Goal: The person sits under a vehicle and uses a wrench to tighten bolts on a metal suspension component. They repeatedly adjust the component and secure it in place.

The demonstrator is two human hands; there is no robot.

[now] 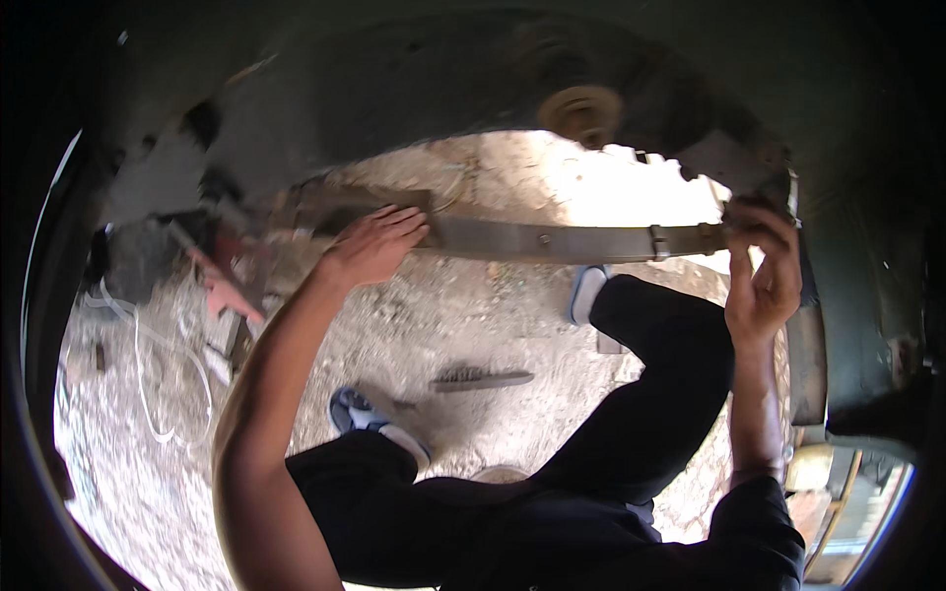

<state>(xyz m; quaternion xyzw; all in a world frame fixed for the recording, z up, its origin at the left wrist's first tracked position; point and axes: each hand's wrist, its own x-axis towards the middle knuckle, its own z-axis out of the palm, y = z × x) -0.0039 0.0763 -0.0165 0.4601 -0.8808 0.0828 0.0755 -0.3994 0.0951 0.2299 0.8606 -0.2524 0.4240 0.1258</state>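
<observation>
Nearest to us, our legs in dark trousers (645, 409) are bent and spread over the rough ground (512, 325). Our left shoe (360, 412) and right shoe (589, 294) stand well apart. Between them, a narrow brush (481, 380) lies on the ground.

Farther out, the curved metal bar (488, 239) runs crosswise in front of us, over the ground. We lay the left hand (379, 244) on its left part, fingers extended and close together; the thumb is hidden, so we cannot tell whether it grips. We bend the right hand (764, 264) at the bar's right end, thumb and fingers apart; blur prevents us from telling whether they clamp it. A metal band (658, 242) encircles the bar near that end.

To the left we see a red part (225, 281) and a white cord (143, 364). Beyond the bar, a dark structure (394, 98) spans the view, with a round brown part (581, 113) attached.
</observation>
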